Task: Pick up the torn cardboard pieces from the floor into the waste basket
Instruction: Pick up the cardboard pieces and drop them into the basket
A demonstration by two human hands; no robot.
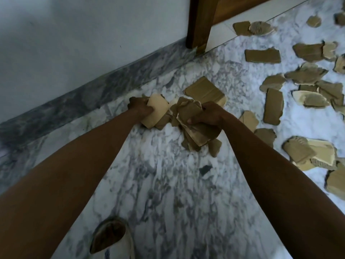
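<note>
Marble floor (164, 193) strewn with cardboard pieces (272, 109); both hands' fingers (192, 120) grip bunches.

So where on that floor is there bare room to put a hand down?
Bare marble floor lies between the two forearms, from the slipper up to the bunches held by the left hand and right hand. A free strip runs along the grey skirting. The right side is crowded with torn cardboard pieces up to the wooden leg.

- No writing, label, brand, number or sign can be read anywhere in the view.
- The torn cardboard pieces (262, 56) on the floor, from 12 to 3 o'clock, show plain brown and pale faces only.
</note>
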